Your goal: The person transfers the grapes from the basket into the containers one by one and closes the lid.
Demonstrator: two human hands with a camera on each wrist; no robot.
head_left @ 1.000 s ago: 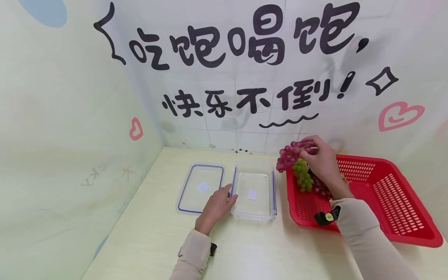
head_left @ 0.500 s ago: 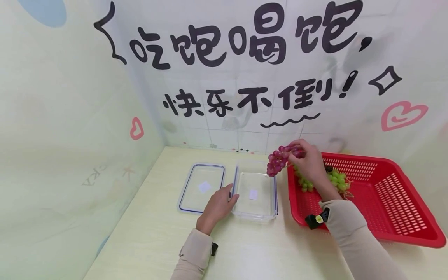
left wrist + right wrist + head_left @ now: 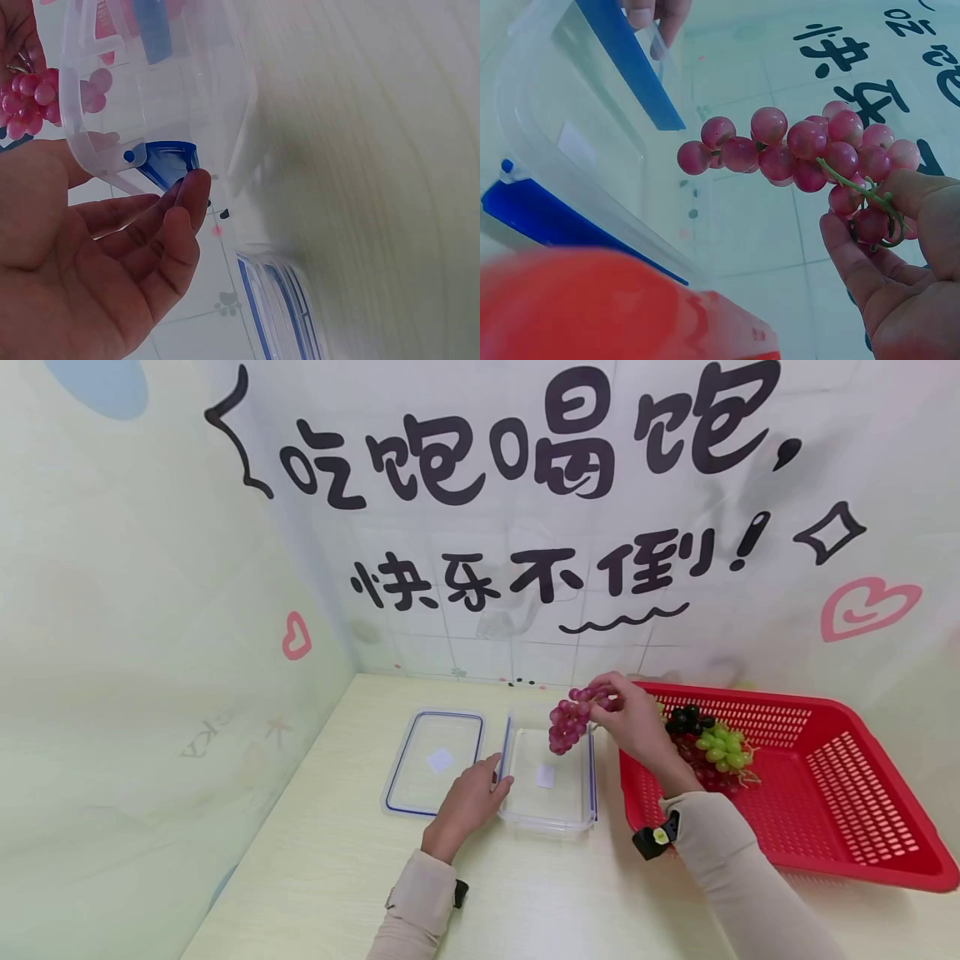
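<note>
A bunch of pink-red grapes (image 3: 570,724) hangs from my right hand (image 3: 632,718), its thumb and fingers pinching the green stem end in the right wrist view. The bunch is over the back right part of a clear plastic food container (image 3: 551,810) with blue side clips. My left hand (image 3: 468,802) holds the container at its left side. The left wrist view shows curled fingertips at a blue clip (image 3: 171,161) and the thumb by the rim. Inside the container, a small white paper square (image 3: 545,776) shows on the bottom.
The container's lid (image 3: 408,764), clear with a blue seal, lies flat to its left. A red basket (image 3: 795,810) at the right holds green grapes (image 3: 723,747), dark red grapes (image 3: 697,767) and black grapes (image 3: 685,719). A printed wall sheet (image 3: 465,635) rises behind the table (image 3: 315,860).
My right hand has carried the pink-red grapes left and slightly down, from the basket's back left corner to over the container. My left hand has stayed at the container's side.
</note>
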